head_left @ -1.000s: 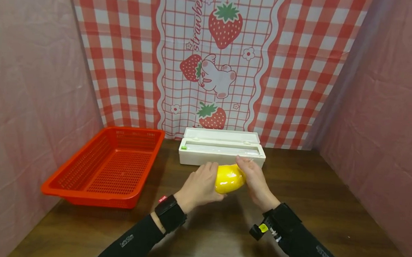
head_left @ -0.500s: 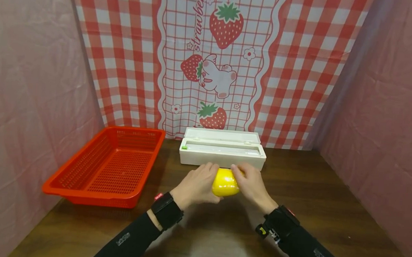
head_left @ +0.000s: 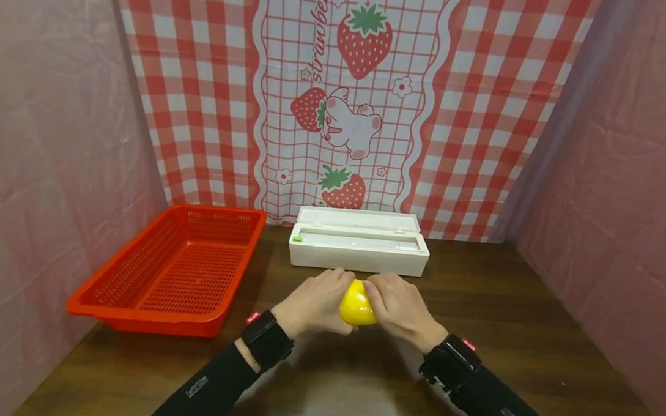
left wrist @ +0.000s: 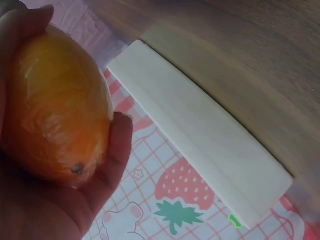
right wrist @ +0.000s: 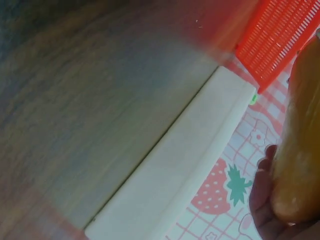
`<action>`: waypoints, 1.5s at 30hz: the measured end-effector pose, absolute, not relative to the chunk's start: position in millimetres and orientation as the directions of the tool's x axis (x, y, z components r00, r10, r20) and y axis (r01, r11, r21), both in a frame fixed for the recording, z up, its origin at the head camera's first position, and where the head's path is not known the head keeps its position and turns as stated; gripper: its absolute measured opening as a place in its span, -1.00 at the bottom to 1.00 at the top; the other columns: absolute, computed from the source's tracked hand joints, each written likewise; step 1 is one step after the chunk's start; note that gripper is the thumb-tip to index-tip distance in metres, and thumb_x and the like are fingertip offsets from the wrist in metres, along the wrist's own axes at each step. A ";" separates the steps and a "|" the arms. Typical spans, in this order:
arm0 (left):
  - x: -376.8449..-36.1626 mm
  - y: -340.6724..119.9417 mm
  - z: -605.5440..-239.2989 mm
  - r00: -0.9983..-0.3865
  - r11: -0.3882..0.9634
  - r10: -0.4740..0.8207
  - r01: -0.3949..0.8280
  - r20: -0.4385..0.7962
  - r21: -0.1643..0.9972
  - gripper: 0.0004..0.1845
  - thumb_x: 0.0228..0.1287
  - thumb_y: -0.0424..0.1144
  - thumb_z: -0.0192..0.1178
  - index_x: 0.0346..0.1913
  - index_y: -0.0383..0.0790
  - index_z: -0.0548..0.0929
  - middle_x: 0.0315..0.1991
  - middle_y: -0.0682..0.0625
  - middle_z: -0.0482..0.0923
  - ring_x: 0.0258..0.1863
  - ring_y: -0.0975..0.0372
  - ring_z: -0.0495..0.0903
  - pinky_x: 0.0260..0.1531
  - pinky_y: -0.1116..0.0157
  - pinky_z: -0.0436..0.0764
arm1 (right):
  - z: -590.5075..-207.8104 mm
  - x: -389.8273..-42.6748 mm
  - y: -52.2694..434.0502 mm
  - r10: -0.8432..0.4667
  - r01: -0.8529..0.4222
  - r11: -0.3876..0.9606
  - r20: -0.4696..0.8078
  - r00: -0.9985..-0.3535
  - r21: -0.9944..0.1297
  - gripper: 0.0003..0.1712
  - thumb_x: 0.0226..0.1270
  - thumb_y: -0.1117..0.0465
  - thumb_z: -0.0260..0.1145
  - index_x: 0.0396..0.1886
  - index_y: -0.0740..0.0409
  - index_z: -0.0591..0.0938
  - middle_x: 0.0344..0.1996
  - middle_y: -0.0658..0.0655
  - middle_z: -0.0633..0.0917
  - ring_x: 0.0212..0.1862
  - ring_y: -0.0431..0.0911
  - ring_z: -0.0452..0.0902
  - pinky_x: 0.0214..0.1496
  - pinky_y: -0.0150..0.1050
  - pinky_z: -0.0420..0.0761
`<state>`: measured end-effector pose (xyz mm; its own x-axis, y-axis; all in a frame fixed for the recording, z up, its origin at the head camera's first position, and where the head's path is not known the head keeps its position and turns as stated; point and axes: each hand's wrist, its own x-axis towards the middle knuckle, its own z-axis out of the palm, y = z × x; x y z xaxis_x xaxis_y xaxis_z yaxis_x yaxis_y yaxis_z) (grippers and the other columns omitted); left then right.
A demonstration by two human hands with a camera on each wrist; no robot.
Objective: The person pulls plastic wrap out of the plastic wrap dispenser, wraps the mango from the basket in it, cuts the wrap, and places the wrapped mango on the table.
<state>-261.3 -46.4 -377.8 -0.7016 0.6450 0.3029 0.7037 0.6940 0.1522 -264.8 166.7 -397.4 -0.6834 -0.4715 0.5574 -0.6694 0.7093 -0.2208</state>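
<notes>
cupping a yellow mango [head_left: 356, 305] between them, the left hand [head_left: 314, 304] and right hand [head_left: 400, 309] curl their fingers round it just above the counter [head_left: 527, 325]. white wrap box [head_left: 359, 249] open at 12 o'clock, red basket [head_left: 171, 269] at 10 o'clock holds nothing yet.

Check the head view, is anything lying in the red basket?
No, the red basket shows only its bare mesh floor.

An empty-looking red basket [head_left: 171, 273] sits left on the wooden table [head_left: 527, 337], a white dispenser box [head_left: 359, 249] near it, apparently open
</notes>
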 end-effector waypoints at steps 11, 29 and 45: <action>-260.8 -51.7 -379.5 -0.687 0.657 0.685 0.726 0.242 0.203 -0.21 -0.06 0.18 0.55 0.16 -0.14 0.47 -0.15 0.08 0.49 -0.24 0.27 0.47 -0.16 0.41 0.58 | -399.7 -267.3 170.5 -0.567 -0.749 0.636 0.547 -0.615 -0.183 -0.69 0.51 0.10 0.10 -0.52 -0.10 0.53 -0.64 -0.27 0.37 -0.54 -0.31 0.29 -0.43 -0.35 0.43; -262.5 -55.9 -379.4 -0.688 0.657 0.693 0.726 0.218 0.202 -0.25 -0.03 0.21 0.53 0.14 -0.07 0.48 -0.14 0.12 0.48 -0.23 0.28 0.46 -0.14 0.43 0.57 | -398.1 -261.3 167.3 -0.603 -0.706 0.684 0.403 -0.688 -0.182 -0.63 0.53 -0.14 0.09 -0.11 0.02 0.60 -0.42 -0.21 0.54 -0.45 -0.31 0.38 -0.34 -0.34 0.49; -269.5 -60.9 -384.9 -0.721 0.672 0.677 0.688 0.147 0.274 0.01 -0.13 0.24 0.59 0.35 -0.15 0.39 0.04 0.04 0.45 -0.05 0.21 0.42 0.01 0.31 0.58 | -401.2 -270.8 170.7 -0.599 -0.651 0.694 0.255 -0.759 -0.307 -0.22 0.47 -0.33 0.08 0.44 0.08 0.40 0.05 -0.04 0.58 -0.14 -0.18 0.49 -0.04 -0.17 0.59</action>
